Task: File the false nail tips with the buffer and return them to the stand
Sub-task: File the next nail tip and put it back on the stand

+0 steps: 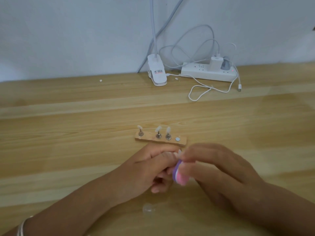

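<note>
A small wooden stand (182, 142) lies on the table just beyond my hands. Three pegs on it each carry a pale false nail tip (158, 128), and one bare metal disc (177, 139) shows at its right. My left hand (148, 169) pinches a pale nail tip (179, 152) between thumb and fingers. My right hand (219, 169) grips a pink and purple buffer block (179, 176), which touches that tip. Both hands are blurred.
A small clear piece (148, 209) lies on the wooden table (68, 133) near my wrists. At the back stand a white clip lamp base (156, 70), a white power strip (208, 72) with plugs, and a looping white cable (201, 92).
</note>
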Available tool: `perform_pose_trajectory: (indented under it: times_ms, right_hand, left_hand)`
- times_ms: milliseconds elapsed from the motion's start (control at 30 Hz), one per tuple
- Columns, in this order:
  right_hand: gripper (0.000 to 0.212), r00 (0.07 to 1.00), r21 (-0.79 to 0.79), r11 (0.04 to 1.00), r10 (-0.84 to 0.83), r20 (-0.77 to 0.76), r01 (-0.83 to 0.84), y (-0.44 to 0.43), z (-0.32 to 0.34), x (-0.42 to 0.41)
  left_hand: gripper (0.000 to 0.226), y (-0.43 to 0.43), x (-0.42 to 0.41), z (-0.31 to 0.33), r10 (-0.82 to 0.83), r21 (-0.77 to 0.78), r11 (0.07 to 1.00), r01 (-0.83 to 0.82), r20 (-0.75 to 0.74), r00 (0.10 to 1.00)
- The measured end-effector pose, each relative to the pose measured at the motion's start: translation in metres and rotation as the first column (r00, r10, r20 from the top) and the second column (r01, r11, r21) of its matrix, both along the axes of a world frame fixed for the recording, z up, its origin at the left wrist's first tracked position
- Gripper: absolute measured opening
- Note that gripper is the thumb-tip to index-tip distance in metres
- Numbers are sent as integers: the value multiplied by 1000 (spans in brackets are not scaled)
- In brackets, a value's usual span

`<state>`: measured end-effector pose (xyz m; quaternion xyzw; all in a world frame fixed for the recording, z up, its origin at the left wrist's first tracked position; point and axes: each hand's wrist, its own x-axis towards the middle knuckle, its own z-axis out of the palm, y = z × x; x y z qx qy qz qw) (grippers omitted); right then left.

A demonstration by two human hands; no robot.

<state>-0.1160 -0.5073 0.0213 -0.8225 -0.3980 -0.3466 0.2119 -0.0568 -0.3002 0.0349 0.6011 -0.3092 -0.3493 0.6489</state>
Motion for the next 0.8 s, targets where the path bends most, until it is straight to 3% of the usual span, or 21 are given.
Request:
perform_pose_trajectory:
  times_ms: [133,233,333,467,600,700,800]
  right_hand:
    - [30,988,110,983,-142,-67,148,-2,6,9]
    - [20,990,82,996,-35,-134,46,5,7,-1]
    - [21,999,-23,999,-45,6,45,3,3,-2]
    - [30,992,91,988,-125,-4,125,1,5,0]
    - [31,998,-54,997,-61,35,62,1,-1,-4]
    - [31,982,63,980,-188,-5,188,-4,3,5]
    - [29,988,85,984,-154,-4,154,-3,3,0]
  left_hand:
    - [30,0,0,3,-30,-18,999,30,20,999]
    - [37,1,0,2,-23,13,1000,23,-1,1000]
    - [36,2,0,3,-31,27,999,31,-4,1000]
    - [29,1,0,5,-39,12,999,39,4,999]
    - [35,1,0,2,-35,7,999,35,-17,999]
    - [31,1,0,1,-47,-4,999,47,33,998]
    - [31,-2,-3,1,-56,-25,998,58,71,996]
